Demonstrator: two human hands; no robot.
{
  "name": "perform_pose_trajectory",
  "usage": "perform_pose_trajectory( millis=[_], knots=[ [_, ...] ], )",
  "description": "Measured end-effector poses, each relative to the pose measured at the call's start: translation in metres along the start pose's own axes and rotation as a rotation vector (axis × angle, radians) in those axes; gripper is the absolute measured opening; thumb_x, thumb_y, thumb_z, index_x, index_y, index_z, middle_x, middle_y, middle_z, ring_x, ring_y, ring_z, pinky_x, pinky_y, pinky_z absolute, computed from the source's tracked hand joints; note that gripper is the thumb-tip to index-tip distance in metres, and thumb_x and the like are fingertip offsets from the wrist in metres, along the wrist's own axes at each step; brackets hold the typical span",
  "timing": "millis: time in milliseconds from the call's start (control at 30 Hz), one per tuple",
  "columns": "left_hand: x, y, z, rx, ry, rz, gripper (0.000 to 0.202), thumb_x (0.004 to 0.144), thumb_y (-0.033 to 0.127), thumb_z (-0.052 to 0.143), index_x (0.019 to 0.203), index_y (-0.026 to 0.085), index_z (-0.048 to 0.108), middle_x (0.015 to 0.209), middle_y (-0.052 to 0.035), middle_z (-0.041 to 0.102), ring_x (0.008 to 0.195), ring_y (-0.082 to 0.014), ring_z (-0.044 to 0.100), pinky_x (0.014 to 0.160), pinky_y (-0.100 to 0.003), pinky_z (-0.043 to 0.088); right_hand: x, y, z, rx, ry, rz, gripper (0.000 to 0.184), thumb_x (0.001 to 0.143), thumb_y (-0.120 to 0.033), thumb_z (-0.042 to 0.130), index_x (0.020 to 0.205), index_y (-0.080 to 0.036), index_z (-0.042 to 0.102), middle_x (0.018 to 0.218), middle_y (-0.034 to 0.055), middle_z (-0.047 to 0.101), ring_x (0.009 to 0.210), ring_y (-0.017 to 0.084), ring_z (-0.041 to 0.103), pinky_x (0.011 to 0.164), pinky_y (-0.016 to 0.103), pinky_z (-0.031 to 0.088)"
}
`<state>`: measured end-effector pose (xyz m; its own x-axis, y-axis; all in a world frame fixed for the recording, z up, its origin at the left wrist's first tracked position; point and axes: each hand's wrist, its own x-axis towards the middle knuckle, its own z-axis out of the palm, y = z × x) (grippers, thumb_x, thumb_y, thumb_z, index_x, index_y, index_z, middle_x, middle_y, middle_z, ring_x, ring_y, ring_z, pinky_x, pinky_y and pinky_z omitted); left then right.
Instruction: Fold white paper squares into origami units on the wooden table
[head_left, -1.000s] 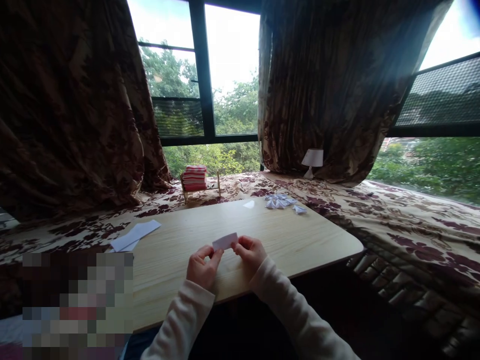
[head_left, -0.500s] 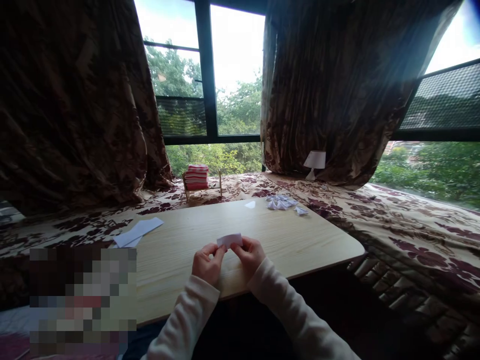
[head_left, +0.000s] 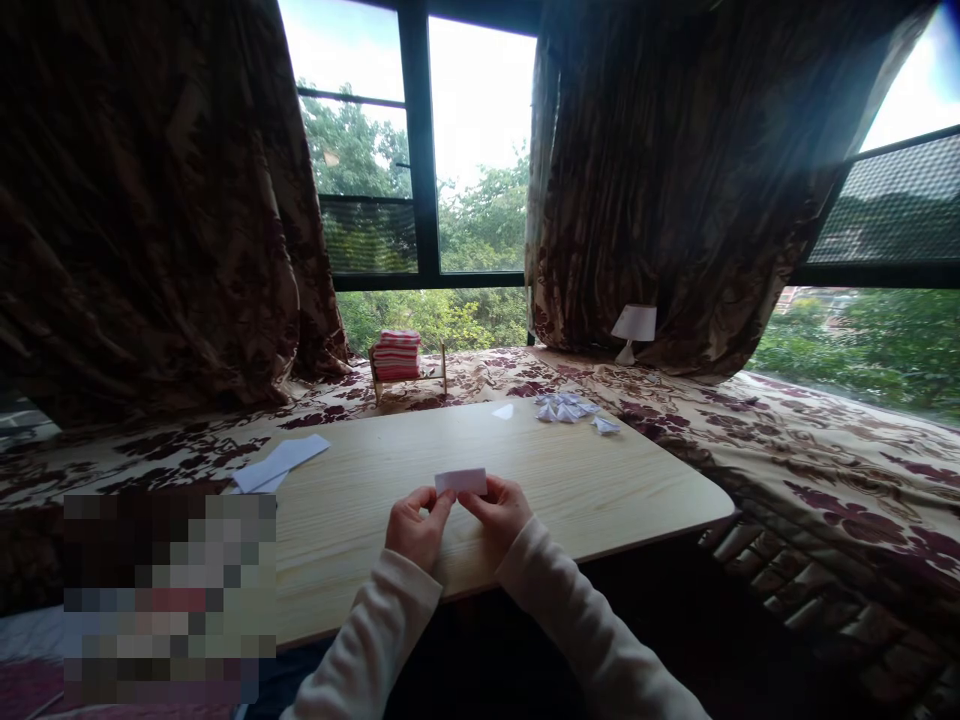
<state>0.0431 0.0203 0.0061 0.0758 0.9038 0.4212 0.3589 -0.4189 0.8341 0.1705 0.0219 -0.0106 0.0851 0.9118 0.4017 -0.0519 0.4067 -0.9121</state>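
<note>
1. The person's left hand [head_left: 415,527] and right hand [head_left: 501,510] pinched a plain white paper strip [head_left: 461,481] over the table [head_left: 337,550].
2. Folded white pieces [head_left: 564,411] lay beyond the grip, rightward.
3. Left of it, a pixelated patch [head_left: 172,600] was unreadable.

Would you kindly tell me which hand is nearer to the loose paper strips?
Left. The left hand is to the right of the paper strips; the right hand is farther right, beyond the left one.
</note>
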Motion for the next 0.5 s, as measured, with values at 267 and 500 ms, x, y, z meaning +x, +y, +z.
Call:
perform_pose_trajectory(
  millis=[267,500],
  knots=[
    [0.0001,-0.0033,0.0037,0.029,0.062,0.017,0.025,0.070,0.034,0.055,0.054,0.014,0.057,0.052,0.0023,0.050,0.057,-0.0121,0.046,0.057,-0.022,0.036,-0.0016,0.0027,0.0036,-0.060,0.061,-0.016,0.017,0.066,-0.030,0.060,0.065,-0.013,0.061,0.060,0.0022,0.062,0.056,0.014,0.053,0.055,0.025,0.042],
    [0.0007,-0.0071,-0.0004,0.036,0.157,-0.029,0.026,0.070,0.033,0.053,0.053,0.014,0.056,0.052,0.0024,0.048,0.058,-0.0129,0.046,0.058,-0.023,0.036,0.0028,0.0096,-0.0046,-0.118,0.237,0.015,0.022,0.066,-0.035,0.058,0.060,-0.014,0.058,0.050,-0.0020,0.052,0.048,0.010,0.043,0.048,0.023,0.035]
  ],
)
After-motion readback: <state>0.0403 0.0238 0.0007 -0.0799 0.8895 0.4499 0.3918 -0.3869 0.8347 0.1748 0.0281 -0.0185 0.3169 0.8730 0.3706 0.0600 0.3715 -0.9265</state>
